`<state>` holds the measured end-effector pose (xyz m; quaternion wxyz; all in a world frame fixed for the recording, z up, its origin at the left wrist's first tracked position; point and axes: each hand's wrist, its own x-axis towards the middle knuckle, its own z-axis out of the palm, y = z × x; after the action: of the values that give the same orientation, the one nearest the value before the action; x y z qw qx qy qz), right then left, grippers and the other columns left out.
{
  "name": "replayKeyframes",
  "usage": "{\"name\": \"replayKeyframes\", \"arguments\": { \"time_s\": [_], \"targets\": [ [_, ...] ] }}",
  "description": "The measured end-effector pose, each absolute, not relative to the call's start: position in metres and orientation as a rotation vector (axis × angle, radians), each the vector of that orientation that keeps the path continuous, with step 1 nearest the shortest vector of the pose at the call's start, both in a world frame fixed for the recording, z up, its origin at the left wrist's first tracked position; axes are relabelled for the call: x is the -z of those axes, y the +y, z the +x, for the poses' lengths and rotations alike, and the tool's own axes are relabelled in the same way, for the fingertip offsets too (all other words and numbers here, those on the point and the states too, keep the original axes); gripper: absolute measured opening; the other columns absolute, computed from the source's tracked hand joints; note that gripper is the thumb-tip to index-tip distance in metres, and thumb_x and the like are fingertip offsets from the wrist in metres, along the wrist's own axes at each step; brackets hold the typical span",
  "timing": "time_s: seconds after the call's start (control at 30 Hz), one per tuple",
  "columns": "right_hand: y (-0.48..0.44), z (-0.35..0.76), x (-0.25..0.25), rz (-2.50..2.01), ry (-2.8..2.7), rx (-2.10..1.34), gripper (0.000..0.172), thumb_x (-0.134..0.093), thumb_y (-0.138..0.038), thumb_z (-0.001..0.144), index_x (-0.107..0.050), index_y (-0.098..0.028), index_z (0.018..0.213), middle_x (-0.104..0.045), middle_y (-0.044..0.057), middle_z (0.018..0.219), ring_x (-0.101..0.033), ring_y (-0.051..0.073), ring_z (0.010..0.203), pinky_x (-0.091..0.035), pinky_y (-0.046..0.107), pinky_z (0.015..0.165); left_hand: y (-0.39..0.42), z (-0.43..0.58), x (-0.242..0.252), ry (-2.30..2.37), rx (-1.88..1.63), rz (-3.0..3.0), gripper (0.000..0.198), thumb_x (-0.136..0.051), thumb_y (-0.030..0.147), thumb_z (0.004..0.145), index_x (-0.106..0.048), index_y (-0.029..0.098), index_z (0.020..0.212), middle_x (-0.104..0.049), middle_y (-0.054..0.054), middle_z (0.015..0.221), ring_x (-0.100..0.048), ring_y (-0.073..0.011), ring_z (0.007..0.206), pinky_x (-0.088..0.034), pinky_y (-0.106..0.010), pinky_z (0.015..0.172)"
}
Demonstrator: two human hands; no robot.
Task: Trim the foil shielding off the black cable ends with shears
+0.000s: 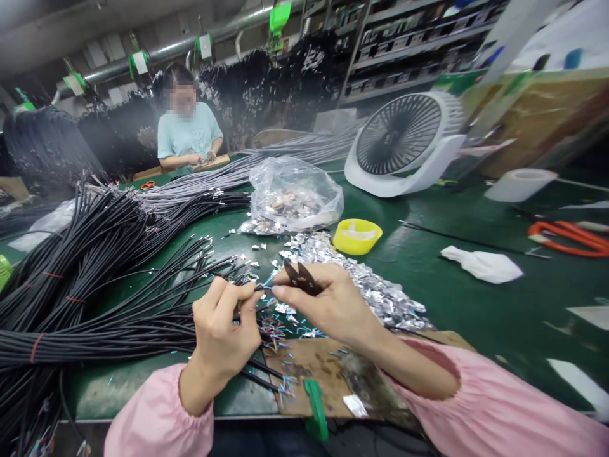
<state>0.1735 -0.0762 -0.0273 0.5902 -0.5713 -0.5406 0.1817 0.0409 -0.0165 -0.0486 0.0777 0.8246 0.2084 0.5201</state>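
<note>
My left hand point(223, 330) is closed in a pinch around the end of a black cable point(257, 371), whose thin coloured wires stick out toward the right. My right hand point(328, 298) is closed on small dark snips point(301, 277), their tips right at the wire ends between both hands. Both wrists wear pink sleeves. Under the hands lies a brown board point(328, 374) scattered with cut wire bits. A pile of silver foil scraps point(366, 285) sits just behind my right hand.
Large bundles of black cables point(95, 279) cover the left of the green table point(451, 298). Behind are a clear bag of scraps point(295, 197), a yellow bowl point(356, 236), a white fan point(404, 143), white cloth point(481, 264), orange scissors point(571, 236). A person in a light-blue shirt point(188, 136) works opposite.
</note>
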Motion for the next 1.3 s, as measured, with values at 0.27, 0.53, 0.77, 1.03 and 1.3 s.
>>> {"name": "replayKeyframes", "arguments": {
  "time_s": [0.27, 0.53, 0.77, 1.03, 1.3],
  "targets": [
    [-0.078, 0.172, 0.033, -1.308, -1.318, -0.320, 0.025, -0.052, -0.035, 0.081, -0.063, -0.016, 0.090, -0.059, 0.001, 0.063, -0.052, 0.011, 0.052, -0.043, 0.021, 0.048, -0.016, 0.038, 0.040, 0.752, -1.495, 2.159, 0.017, -0.057, 0.021, 0.082, -0.064, 0.020, 0.097, -0.056, 0.001, 0.069, -0.050, -0.0067, 0.052, -0.040, -0.016, 0.045],
    [-0.077, 0.175, 0.033, -1.239, -1.412, -0.351, 0.025, -0.049, -0.032, 0.085, -0.069, -0.016, 0.087, -0.068, 0.006, 0.075, -0.063, 0.016, 0.071, -0.052, 0.026, 0.068, -0.015, 0.032, 0.038, 0.604, -1.548, 2.265, 0.015, -0.057, 0.012, 0.080, -0.064, 0.019, 0.092, -0.054, 0.002, 0.069, -0.049, -0.0052, 0.053, -0.039, -0.014, 0.046],
    [-0.078, 0.173, 0.031, -1.180, -1.414, -0.402, 0.021, -0.051, -0.022, 0.083, -0.072, -0.015, 0.085, -0.070, 0.005, 0.076, -0.062, 0.013, 0.063, -0.050, 0.021, 0.058, -0.016, 0.032, 0.042, 0.588, -1.511, 2.286, 0.016, -0.057, 0.011, 0.080, -0.063, 0.020, 0.093, -0.059, 0.002, 0.073, -0.053, -0.0069, 0.058, -0.043, -0.017, 0.051],
    [-0.078, 0.173, 0.031, -1.189, -1.414, -0.404, 0.022, -0.052, -0.022, 0.082, -0.072, -0.016, 0.085, -0.070, 0.004, 0.072, -0.063, 0.013, 0.063, -0.049, 0.021, 0.056, -0.018, 0.033, 0.041, 0.601, -1.518, 2.304, 0.017, -0.057, 0.010, 0.080, -0.063, 0.019, 0.093, -0.058, 0.001, 0.071, -0.050, -0.0065, 0.055, -0.041, -0.017, 0.049],
    [-0.077, 0.173, 0.032, -1.210, -1.422, -0.341, 0.021, -0.052, -0.021, 0.081, -0.073, -0.018, 0.084, -0.071, 0.003, 0.073, -0.064, 0.013, 0.064, -0.050, 0.020, 0.057, -0.019, 0.035, 0.043, 0.630, -1.535, 2.293, 0.018, -0.057, 0.010, 0.080, -0.063, 0.019, 0.093, -0.061, 0.001, 0.073, -0.052, -0.0070, 0.055, -0.043, -0.018, 0.050]
  ]
}}
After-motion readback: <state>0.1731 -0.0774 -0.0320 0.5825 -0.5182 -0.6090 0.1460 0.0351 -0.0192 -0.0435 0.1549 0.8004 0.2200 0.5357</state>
